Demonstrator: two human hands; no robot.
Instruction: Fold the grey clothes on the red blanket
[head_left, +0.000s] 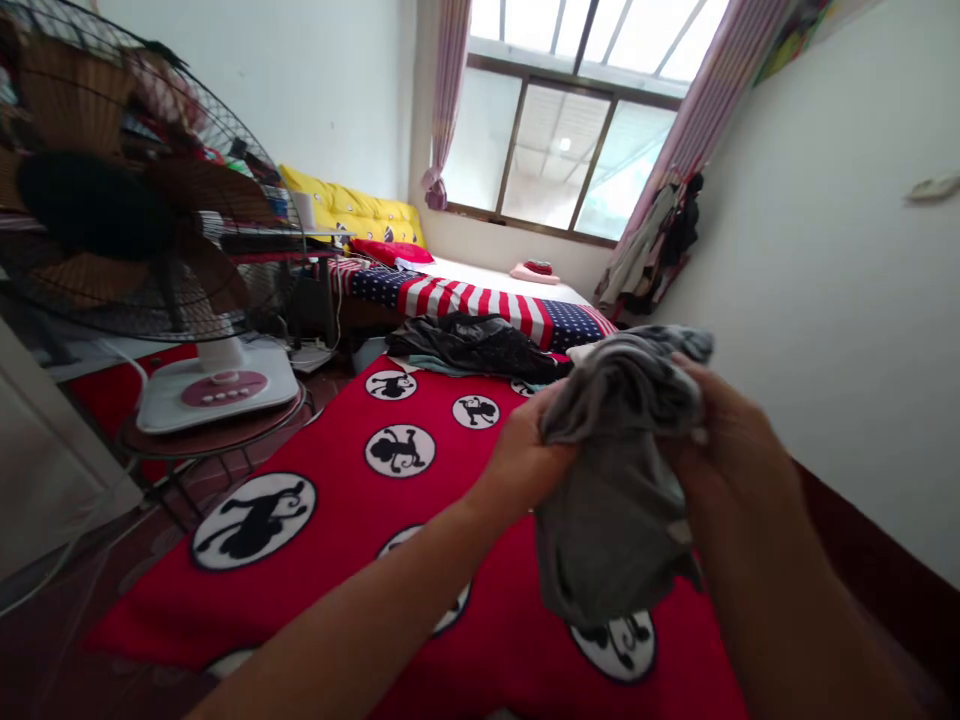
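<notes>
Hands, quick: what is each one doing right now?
Left hand: closed on the grey garment, above the red blanket.
Right hand: closed on the same grey garment.

Both forearms were bare from the lower edge of the view up to the wrists, with no sleeve, watch, band or glove showing on either, and the left hand [521,460] and right hand [731,450] likewise wore no rings that could be made out.
</notes>
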